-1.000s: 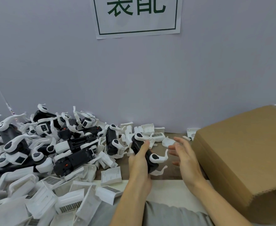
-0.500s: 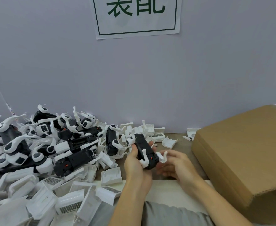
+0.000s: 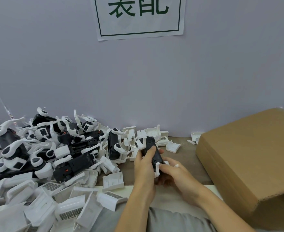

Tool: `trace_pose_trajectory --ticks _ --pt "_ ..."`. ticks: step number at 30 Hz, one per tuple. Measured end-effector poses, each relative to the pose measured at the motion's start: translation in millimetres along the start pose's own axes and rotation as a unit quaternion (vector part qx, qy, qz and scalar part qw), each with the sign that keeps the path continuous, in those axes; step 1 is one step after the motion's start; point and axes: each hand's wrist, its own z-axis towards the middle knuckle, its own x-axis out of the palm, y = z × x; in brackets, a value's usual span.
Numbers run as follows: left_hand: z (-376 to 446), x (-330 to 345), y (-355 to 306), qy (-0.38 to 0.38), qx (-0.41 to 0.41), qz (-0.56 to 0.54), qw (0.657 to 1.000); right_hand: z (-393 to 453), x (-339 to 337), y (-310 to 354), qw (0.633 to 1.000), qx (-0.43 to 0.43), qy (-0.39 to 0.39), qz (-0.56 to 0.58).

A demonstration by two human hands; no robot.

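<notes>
Over the table's near edge I hold a black drone body with white folding arms [image 3: 152, 151], tilted with one end pointing away. My left hand [image 3: 144, 166] grips its middle, fingers curled over the top. My right hand [image 3: 174, 174] curls round the near end and pinches a white arm there. A heap of like black-and-white drone bodies [image 3: 42, 144] fills the left of the table. Loose white plastic covers [image 3: 112, 180], some with barcode stickers, lie in front of the heap.
A closed brown cardboard box [image 3: 248, 158] stands at the right, close to my right forearm. A pale wall with a paper sign [image 3: 138, 15] in green characters backs the table. More white covers [image 3: 173, 146] lie by the wall behind my hands.
My right hand went from open beside the drone body to gripping its near end. The body has turned in my left hand, and one white arm has folded in.
</notes>
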Motion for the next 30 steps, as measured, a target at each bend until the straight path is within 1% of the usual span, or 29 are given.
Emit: trace_pose_trajectory --ticks 9,16,19,21,25,30 --pt "1.9 -0.9 0.1 0.011 -0.004 -0.028 1.000 0.9 -0.6 -1.8 0.999 0.016 0.022 0.047" --pt "2.2 -4.8 0.5 0.018 -0.042 -0.026 0.999 3.6 -1.8 -5.4 0.999 0.004 0.028 0.029" --pt "3.1 -5.7 1.5 0.019 -0.044 -0.028 0.998 4.1 -1.7 -6.3 1.000 0.006 0.019 0.015" --pt "2.9 -5.0 1.7 0.020 -0.039 -0.026 0.999 3.9 -1.7 -6.4 1.000 0.003 0.017 0.009" --pt "2.5 -3.3 1.4 0.023 -0.005 -0.029 0.999 4.5 -0.4 -5.2 1.000 -0.003 0.010 -0.002" --pt "1.2 -3.4 0.6 0.024 -0.003 -0.034 0.999 4.6 -1.1 -7.5 1.000 -0.003 0.019 0.001"
